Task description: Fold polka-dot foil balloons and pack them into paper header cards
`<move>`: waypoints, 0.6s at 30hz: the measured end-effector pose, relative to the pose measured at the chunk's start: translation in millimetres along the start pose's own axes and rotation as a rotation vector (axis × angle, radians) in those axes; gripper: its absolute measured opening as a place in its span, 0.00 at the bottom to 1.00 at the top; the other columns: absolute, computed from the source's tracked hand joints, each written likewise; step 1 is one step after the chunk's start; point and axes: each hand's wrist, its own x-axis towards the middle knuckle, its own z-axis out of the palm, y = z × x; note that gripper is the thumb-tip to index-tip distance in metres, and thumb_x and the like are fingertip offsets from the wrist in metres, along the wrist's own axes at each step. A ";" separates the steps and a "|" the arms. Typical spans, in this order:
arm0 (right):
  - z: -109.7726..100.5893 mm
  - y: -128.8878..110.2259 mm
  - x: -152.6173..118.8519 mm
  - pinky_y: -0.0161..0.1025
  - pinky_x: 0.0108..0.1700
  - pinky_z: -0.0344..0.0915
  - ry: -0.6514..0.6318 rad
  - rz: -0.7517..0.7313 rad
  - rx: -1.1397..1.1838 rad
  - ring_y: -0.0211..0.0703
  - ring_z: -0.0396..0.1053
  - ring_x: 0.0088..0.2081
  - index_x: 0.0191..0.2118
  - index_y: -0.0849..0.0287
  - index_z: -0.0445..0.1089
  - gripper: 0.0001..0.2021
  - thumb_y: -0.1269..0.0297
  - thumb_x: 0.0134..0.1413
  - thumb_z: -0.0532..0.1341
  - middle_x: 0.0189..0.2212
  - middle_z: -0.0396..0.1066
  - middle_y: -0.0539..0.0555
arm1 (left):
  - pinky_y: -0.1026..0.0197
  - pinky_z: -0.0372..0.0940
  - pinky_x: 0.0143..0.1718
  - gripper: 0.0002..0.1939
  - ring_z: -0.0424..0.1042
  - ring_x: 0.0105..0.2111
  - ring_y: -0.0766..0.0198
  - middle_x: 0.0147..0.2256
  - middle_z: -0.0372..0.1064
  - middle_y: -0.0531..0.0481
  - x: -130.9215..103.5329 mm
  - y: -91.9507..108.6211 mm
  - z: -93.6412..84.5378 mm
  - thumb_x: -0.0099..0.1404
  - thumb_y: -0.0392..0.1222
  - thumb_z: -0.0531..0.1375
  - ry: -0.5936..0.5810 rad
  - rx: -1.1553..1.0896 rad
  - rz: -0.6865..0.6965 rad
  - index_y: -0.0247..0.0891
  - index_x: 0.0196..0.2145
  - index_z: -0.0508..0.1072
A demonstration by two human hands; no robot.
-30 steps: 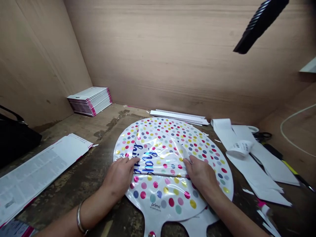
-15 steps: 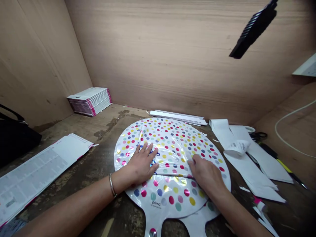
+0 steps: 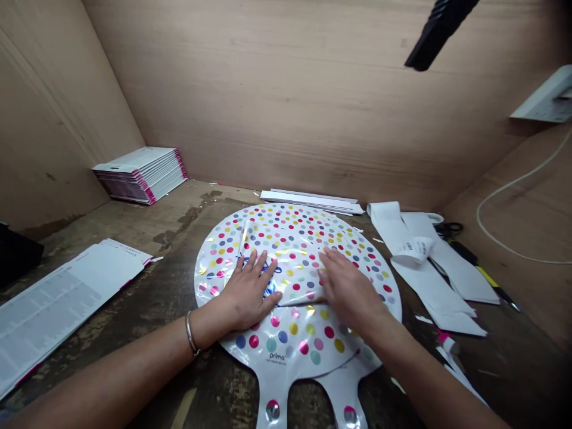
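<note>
While both arms reach in from the near side, the left hand (image 3: 245, 298) lies palm down on a flat, white, dotted foil balloon (image 3: 297, 277), its fingers (image 3: 269, 274) spread wide and gripping nothing. They partly cover some blue lettering on a folded-over piece of foil. The right hand (image 3: 351, 292) rests on the right part of that same fold, its fingers fairly straight and close together; from where I stand I cannot tell whether they pinch any of the foil. The dotted balloon sits in the middle of the worn, dark tabletop (image 3: 172, 304), overlapping another beneath it, and two white tails (image 3: 273, 387) point toward the near edge. A metal bangle (image 3: 191, 333) circles the left wrist.

Off to the left, near, some printed sheets (image 3: 67, 304) lie at a slant, with a black object (image 3: 18, 256) beyond them at the left edge. Farther back on the left stands a neat stack of white packets (image 3: 140, 173) with pink edges. Thin white strips (image 3: 313, 201) lie just beyond the balloon, by the far wooden wall (image 3: 268, 107). On the right, long strips of white paper (image 3: 429, 298) overlap, a curled label (image 3: 413, 250) upon them, and a black-and-yellow tool (image 3: 487, 277) lies just beside. A white cable (image 3: 487, 238) loops against the right wall.
</note>
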 end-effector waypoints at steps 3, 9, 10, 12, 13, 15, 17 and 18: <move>12.3 -15.3 5.3 0.50 0.63 0.46 -0.072 -0.207 0.068 0.49 0.42 0.65 0.63 0.59 0.53 0.24 0.61 0.63 0.46 0.65 0.46 0.56 | 0.38 0.37 0.60 0.34 0.31 0.64 0.41 0.66 0.34 0.42 -5.0 -7.6 -2.3 0.65 0.61 0.46 0.003 0.003 -0.020 0.49 0.64 0.45; 32.8 -17.1 3.4 0.49 0.65 0.42 -0.169 -0.201 0.099 0.46 0.38 0.66 0.65 0.54 0.47 0.25 0.55 0.64 0.42 0.66 0.41 0.52 | 0.39 0.44 0.59 0.29 0.44 0.63 0.42 0.64 0.46 0.43 -45.5 -67.7 -30.7 0.64 0.60 0.49 -0.020 0.017 -0.185 0.51 0.60 0.58; 32.6 -15.7 3.5 0.49 0.65 0.41 -0.176 -0.209 0.095 0.46 0.38 0.66 0.65 0.53 0.47 0.25 0.55 0.64 0.42 0.66 0.41 0.52 | 0.42 0.47 0.58 0.28 0.49 0.61 0.44 0.62 0.52 0.42 -47.5 -73.8 -37.6 0.63 0.58 0.51 -0.003 -0.032 -0.215 0.47 0.59 0.61; 31.4 -14.6 3.9 0.49 0.65 0.41 -0.181 -0.214 0.089 0.46 0.37 0.66 0.65 0.53 0.47 0.25 0.56 0.64 0.42 0.66 0.40 0.52 | 0.50 0.57 0.54 0.30 0.61 0.55 0.48 0.56 0.61 0.41 -40.2 -77.6 -49.6 0.61 0.56 0.55 0.043 -0.249 -0.369 0.42 0.58 0.61; 30.8 -14.8 4.0 0.49 0.65 0.41 -0.179 -0.210 0.086 0.46 0.37 0.66 0.65 0.53 0.46 0.25 0.56 0.64 0.42 0.66 0.40 0.52 | 0.53 0.62 0.49 0.34 0.66 0.51 0.51 0.54 0.64 0.40 -31.2 -76.2 -54.1 0.58 0.57 0.58 0.062 -0.381 -0.483 0.40 0.58 0.59; 30.1 -16.0 4.1 0.49 0.65 0.41 -0.171 -0.206 0.081 0.46 0.37 0.66 0.65 0.54 0.46 0.25 0.57 0.64 0.42 0.66 0.40 0.52 | 0.58 0.67 0.38 0.41 0.73 0.40 0.54 0.48 0.68 0.38 -6.6 -70.6 -59.6 0.54 0.58 0.62 0.060 -0.589 -0.703 0.37 0.59 0.54; 29.7 -17.0 3.8 0.49 0.65 0.40 -0.169 -0.209 0.079 0.46 0.36 0.66 0.65 0.55 0.47 0.25 0.57 0.64 0.42 0.66 0.40 0.53 | 0.61 0.67 0.29 0.40 0.74 0.30 0.58 0.38 0.73 0.39 19.4 -65.6 -61.1 0.52 0.58 0.63 0.008 -0.682 -0.780 0.33 0.56 0.58; 29.6 -17.1 3.7 0.49 0.65 0.40 -0.171 -0.210 0.082 0.46 0.36 0.66 0.65 0.55 0.47 0.25 0.57 0.64 0.42 0.66 0.40 0.53 | 0.62 0.66 0.26 0.36 0.74 0.26 0.59 0.32 0.74 0.41 30.5 -64.2 -61.0 0.51 0.57 0.64 -0.021 -0.705 -0.779 0.31 0.51 0.63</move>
